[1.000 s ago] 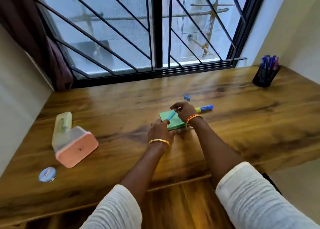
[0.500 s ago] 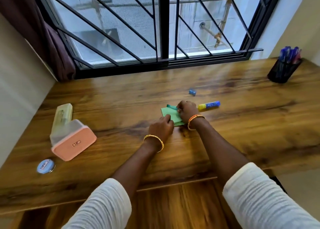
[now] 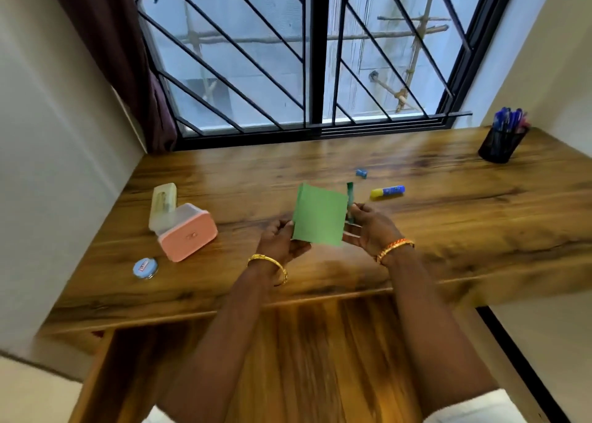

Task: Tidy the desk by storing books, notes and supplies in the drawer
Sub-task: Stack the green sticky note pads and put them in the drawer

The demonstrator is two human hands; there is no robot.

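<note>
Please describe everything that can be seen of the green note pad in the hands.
The green note pad is a square block of plain green paper, with no writing visible. It is lifted off the desk and tilted, one face toward the camera. The left hand pinches its lower left corner; the right hand is at its right edge and also holds a thin green stick.

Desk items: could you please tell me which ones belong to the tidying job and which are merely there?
Job: green sticky notes, glue stick, blue cap, pink-lidded box, round tin.
Merely there: curtain, window grille.
</note>
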